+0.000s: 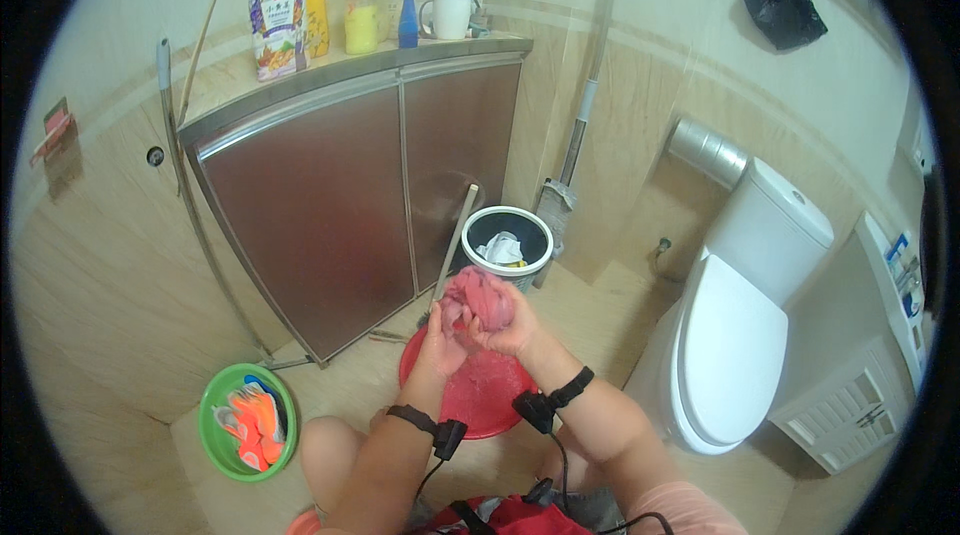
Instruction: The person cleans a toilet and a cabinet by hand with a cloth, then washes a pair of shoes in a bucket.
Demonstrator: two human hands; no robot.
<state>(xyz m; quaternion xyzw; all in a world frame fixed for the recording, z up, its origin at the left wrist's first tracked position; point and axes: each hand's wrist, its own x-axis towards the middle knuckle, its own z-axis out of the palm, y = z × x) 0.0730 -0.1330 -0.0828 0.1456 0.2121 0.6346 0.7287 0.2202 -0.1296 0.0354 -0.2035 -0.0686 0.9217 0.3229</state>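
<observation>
Both of my hands hold a bunched pink cloth [486, 298] above the far part of a red plastic basin [491, 404] on the floor. My left hand [444, 346] grips the cloth from the left and below. On its right side, my right hand [514, 329] closes round the cloth with the fingertips near its middle. The cloth looks wet and crumpled. Water that looks slightly foamy lies in the basin. Straps with small black devices sit on both wrists.
A trash bin [546, 250] stands just beyond the basin, beside a cabinet [315, 212]. On the left is a green basin [206, 422] holding orange items [259, 422]. A toilet [735, 347] stands right; a flat mop [556, 209] leans on the wall.
</observation>
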